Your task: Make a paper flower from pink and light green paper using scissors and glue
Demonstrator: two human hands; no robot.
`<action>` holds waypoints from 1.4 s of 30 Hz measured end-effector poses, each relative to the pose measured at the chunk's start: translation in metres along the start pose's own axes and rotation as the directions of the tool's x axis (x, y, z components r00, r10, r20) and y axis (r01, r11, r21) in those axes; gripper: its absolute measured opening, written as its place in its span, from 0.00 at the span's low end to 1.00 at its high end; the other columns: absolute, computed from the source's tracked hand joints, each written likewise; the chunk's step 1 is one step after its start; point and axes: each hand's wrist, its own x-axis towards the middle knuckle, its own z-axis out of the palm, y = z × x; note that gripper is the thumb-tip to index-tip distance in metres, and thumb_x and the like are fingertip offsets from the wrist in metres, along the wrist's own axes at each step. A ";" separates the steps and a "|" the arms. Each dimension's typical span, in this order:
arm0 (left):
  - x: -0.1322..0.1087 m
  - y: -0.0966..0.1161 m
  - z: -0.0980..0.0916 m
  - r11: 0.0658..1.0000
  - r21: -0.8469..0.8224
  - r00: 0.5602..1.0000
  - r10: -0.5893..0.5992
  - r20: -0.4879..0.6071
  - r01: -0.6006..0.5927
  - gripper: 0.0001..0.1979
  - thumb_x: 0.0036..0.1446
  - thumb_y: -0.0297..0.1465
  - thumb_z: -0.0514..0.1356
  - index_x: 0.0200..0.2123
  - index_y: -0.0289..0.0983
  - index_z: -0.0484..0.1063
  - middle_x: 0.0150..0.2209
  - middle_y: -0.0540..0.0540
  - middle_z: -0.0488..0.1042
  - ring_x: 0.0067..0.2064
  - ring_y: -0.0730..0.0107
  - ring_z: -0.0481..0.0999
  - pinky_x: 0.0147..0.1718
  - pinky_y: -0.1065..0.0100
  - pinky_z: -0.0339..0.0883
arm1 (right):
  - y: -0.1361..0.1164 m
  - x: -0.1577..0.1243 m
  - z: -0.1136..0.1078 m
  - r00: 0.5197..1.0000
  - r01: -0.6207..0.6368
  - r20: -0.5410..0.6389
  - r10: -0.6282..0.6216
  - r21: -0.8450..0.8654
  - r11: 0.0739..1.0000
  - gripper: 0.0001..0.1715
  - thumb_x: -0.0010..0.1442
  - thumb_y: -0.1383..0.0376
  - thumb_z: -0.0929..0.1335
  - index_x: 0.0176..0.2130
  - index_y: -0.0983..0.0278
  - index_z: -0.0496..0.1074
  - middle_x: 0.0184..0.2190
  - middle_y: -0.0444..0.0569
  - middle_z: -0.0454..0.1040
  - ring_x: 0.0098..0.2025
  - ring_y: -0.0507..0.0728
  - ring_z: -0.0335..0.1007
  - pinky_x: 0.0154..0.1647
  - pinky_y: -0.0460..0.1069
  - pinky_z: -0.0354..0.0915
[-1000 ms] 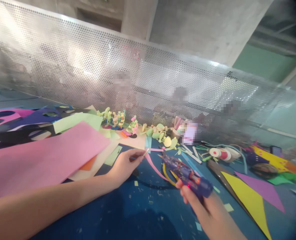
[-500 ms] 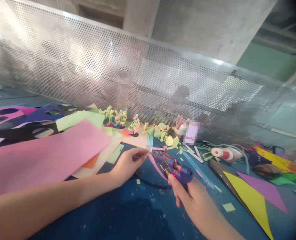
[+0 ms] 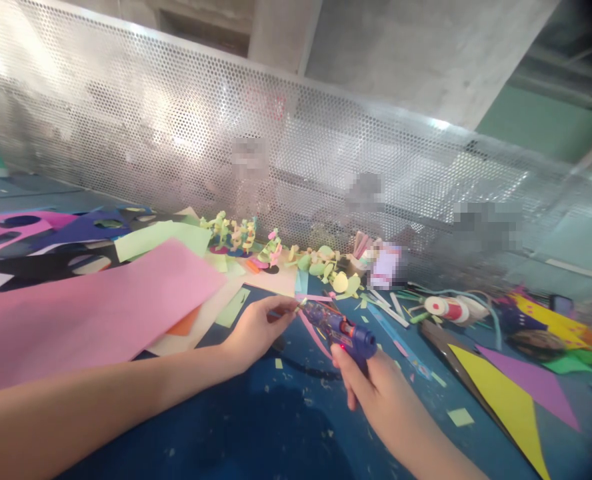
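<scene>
My right hand (image 3: 371,380) is wrapped round the handle of a dark blue hot glue gun (image 3: 343,330), with a small red light glowing on its side. The gun's nozzle points up and left. At its tip, my left hand (image 3: 263,330) is closed in a pinch, thumb and forefinger together on a small pale piece (image 3: 302,304) too tiny to make out. Nozzle and piece look to be touching or nearly so. A thin pink strip (image 3: 316,333) lies on the table just beneath the gun.
Pink foam sheet (image 3: 101,307) covers the left side. Small foam figures (image 3: 246,237) stand at the back before a perforated metal screen (image 3: 176,120). Rightward lie a white-and-red spool (image 3: 451,308), a yellow sheet (image 3: 501,407) and a purple piece (image 3: 531,383). Scraps litter the blue table (image 3: 211,427).
The glue gun and my right hand have shifted slightly left, bringing the nozzle closer to my left fingertips. My left hand keeps its pinch almost in the same place.
</scene>
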 end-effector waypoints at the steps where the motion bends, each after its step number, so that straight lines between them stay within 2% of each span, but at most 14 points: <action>1: 0.000 0.000 0.000 1.000 -0.001 1.000 -0.003 -0.004 0.003 0.12 0.54 0.34 0.57 0.40 0.38 0.74 0.37 0.46 0.77 0.37 0.67 0.74 0.38 0.67 0.68 | 0.000 0.000 0.000 1.000 0.001 0.006 -0.001 0.001 1.000 0.24 0.61 0.49 0.55 0.37 0.62 0.68 0.15 0.42 0.64 0.20 0.56 0.68 0.21 0.49 0.67; 8: 0.000 0.001 0.000 1.000 -0.014 0.999 -0.025 0.027 0.025 0.11 0.54 0.34 0.57 0.40 0.37 0.73 0.37 0.46 0.76 0.38 0.67 0.73 0.38 0.68 0.67 | -0.001 0.001 -0.001 0.999 -0.001 -0.035 0.001 -0.020 1.000 0.26 0.61 0.48 0.55 0.43 0.64 0.67 0.14 0.42 0.64 0.19 0.56 0.68 0.25 0.49 0.68; 15: 0.000 -0.002 0.000 1.000 -0.013 1.000 -0.011 0.002 0.011 0.11 0.54 0.33 0.57 0.40 0.37 0.73 0.36 0.47 0.76 0.36 0.68 0.73 0.38 0.69 0.67 | -0.003 0.000 0.003 1.000 -0.007 0.021 0.007 -0.009 1.000 0.27 0.61 0.47 0.53 0.41 0.63 0.68 0.15 0.43 0.65 0.21 0.57 0.70 0.22 0.49 0.68; 22: 0.000 -0.001 0.000 1.000 -0.007 1.000 -0.017 0.012 0.017 0.11 0.54 0.34 0.57 0.39 0.37 0.74 0.36 0.46 0.76 0.37 0.67 0.73 0.38 0.68 0.67 | -0.004 0.002 -0.002 0.999 -0.025 -0.034 0.024 -0.019 1.000 0.28 0.61 0.47 0.54 0.43 0.65 0.67 0.14 0.43 0.65 0.21 0.57 0.70 0.26 0.49 0.68; 28: 0.000 -0.001 0.000 1.000 0.003 1.000 -0.005 -0.008 0.005 0.11 0.54 0.33 0.57 0.40 0.37 0.73 0.37 0.47 0.76 0.37 0.67 0.74 0.38 0.68 0.67 | -0.008 0.000 0.001 0.999 -0.046 0.017 0.046 -0.016 0.999 0.27 0.62 0.48 0.53 0.36 0.64 0.68 0.14 0.43 0.64 0.21 0.57 0.70 0.23 0.47 0.67; 32: 0.000 -0.001 0.000 1.000 -0.006 1.000 -0.007 0.013 0.007 0.11 0.54 0.34 0.57 0.40 0.38 0.73 0.37 0.47 0.76 0.38 0.67 0.74 0.39 0.68 0.67 | -0.004 -0.002 0.001 0.999 -0.037 -0.019 0.036 -0.020 0.999 0.27 0.61 0.47 0.54 0.33 0.63 0.68 0.15 0.44 0.66 0.21 0.56 0.70 0.25 0.47 0.66; 37: 0.000 -0.003 0.000 0.999 -0.026 1.000 -0.019 0.003 0.019 0.11 0.54 0.34 0.57 0.41 0.38 0.72 0.39 0.47 0.75 0.40 0.68 0.73 0.40 0.68 0.67 | 0.016 -0.007 -0.018 0.987 -0.039 -0.155 0.038 -0.003 0.999 0.26 0.60 0.47 0.56 0.31 0.62 0.69 0.15 0.43 0.67 0.20 0.55 0.69 0.27 0.48 0.66; 39: 0.000 -0.004 0.000 0.999 -0.036 1.000 -0.011 0.005 0.011 0.11 0.54 0.34 0.57 0.41 0.38 0.71 0.39 0.47 0.74 0.40 0.68 0.73 0.40 0.68 0.67 | 0.033 -0.010 -0.033 0.980 -0.057 -0.199 0.031 -0.130 0.990 0.26 0.60 0.47 0.55 0.28 0.62 0.68 0.16 0.45 0.68 0.21 0.56 0.70 0.26 0.49 0.65; 40: 0.000 -0.005 0.000 0.999 -0.037 1.000 -0.003 0.005 0.003 0.11 0.54 0.33 0.57 0.41 0.38 0.70 0.39 0.47 0.74 0.40 0.69 0.73 0.40 0.68 0.67 | 0.045 -0.011 -0.042 0.973 -0.084 -0.231 0.028 -0.237 0.968 0.25 0.59 0.47 0.56 0.31 0.61 0.68 0.18 0.46 0.70 0.22 0.57 0.70 0.26 0.50 0.66; 42: 0.001 -0.006 0.000 0.999 -0.034 1.000 0.014 0.002 -0.014 0.09 0.54 0.32 0.57 0.39 0.37 0.70 0.38 0.47 0.74 0.39 0.69 0.72 0.39 0.68 0.67 | 0.074 -0.013 -0.057 0.948 -0.109 -0.315 -0.041 -0.443 0.890 0.24 0.57 0.47 0.57 0.40 0.62 0.66 0.31 0.53 0.73 0.34 0.62 0.73 0.31 0.53 0.67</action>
